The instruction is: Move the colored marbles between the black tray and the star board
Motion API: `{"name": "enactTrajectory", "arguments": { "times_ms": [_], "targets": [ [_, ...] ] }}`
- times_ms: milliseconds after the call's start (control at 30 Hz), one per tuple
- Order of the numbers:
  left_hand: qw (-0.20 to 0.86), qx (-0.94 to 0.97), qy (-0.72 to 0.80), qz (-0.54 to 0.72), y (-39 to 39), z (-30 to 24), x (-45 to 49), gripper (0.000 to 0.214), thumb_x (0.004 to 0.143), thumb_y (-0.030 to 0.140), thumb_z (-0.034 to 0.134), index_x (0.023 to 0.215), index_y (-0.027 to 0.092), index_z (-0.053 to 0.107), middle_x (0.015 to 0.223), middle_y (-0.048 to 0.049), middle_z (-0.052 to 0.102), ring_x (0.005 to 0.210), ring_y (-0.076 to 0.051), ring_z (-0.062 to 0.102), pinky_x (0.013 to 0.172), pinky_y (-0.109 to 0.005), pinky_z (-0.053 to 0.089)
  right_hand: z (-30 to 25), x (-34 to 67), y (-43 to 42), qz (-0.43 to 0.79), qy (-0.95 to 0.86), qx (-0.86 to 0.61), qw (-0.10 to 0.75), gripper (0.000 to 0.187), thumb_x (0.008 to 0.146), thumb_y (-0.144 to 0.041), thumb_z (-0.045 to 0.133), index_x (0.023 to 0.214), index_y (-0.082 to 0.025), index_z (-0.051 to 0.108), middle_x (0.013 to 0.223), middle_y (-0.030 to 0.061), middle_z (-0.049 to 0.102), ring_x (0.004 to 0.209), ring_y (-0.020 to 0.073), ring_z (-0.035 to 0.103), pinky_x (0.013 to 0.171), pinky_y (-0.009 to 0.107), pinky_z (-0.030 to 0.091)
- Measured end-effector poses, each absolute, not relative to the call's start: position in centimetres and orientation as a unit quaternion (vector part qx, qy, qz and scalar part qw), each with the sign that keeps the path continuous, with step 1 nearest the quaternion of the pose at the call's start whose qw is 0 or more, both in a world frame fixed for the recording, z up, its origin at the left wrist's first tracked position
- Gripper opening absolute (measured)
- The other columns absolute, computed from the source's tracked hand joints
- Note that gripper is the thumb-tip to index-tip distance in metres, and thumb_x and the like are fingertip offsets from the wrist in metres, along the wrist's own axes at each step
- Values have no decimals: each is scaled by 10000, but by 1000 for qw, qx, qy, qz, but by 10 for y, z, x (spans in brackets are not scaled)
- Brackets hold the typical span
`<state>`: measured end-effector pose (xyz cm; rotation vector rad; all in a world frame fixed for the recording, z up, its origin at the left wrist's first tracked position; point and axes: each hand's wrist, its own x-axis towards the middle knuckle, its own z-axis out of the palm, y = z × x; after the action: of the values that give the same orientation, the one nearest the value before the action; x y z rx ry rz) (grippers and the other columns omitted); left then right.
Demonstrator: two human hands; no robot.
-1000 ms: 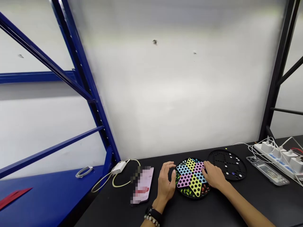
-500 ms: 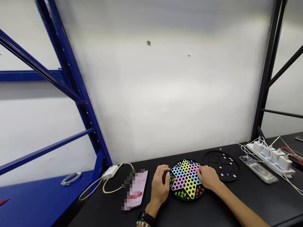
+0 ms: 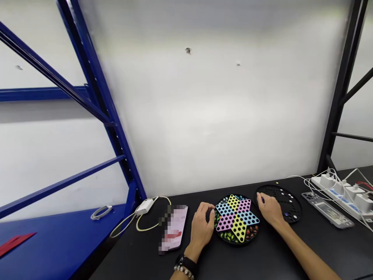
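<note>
A round Chinese-checkers board with a yellow, pink and blue star sits on the black table. My left hand rests against its left rim, fingers curled. My right hand lies over the left part of a second, black round board, pinching a small dark blue marble in its fingertips. Coloured marbles fill the rim pockets of the star board.
A phone lies left of my left hand, with a white charger and cable behind it. A power strip with plugs and a clear phone case sit at the right. Blue shelving stands left.
My right hand has moved off the coloured star board to the right, onto the black board. My left hand stays at the star board's left rim.
</note>
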<state>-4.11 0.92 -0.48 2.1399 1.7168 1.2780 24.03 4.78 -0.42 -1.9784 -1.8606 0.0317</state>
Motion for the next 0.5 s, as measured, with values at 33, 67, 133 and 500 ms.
{"name": "enactTrajectory", "arguments": {
  "times_ms": [33,67,133,500],
  "targets": [
    [65,703,590,392,10,-6,-41,209,924,275,415,954,232,617,1013,-40,641,912,-207,640,813,-342,508,-5,250,51,7,-649,-730,213,497,1030,-400,239,822,-223,655,783,84,725,751,227,682,607,284,345],
    [70,702,612,358,10,-7,-41,210,915,262,424,977,235,622,1032,-38,642,918,-205,643,808,-338,505,-6,259,54,5,-634,-745,207,483,1024,-419,257,822,-225,650,787,85,721,744,232,677,604,287,341],
    [65,706,642,293,10,-7,-39,222,904,246,439,1026,237,624,1066,-42,636,972,-216,637,824,-342,490,-12,275,59,1,-631,-753,189,456,1014,-441,281,840,-225,643,830,87,711,769,243,668,614,297,347],
    [-32,731,679,66,17,3,-1,323,973,323,416,1104,118,629,1032,-167,619,880,-308,652,710,-368,478,-34,281,62,8,-664,-719,204,377,982,-463,344,943,-213,624,1039,105,634,1032,290,553,829,428,387]
  ]
}}
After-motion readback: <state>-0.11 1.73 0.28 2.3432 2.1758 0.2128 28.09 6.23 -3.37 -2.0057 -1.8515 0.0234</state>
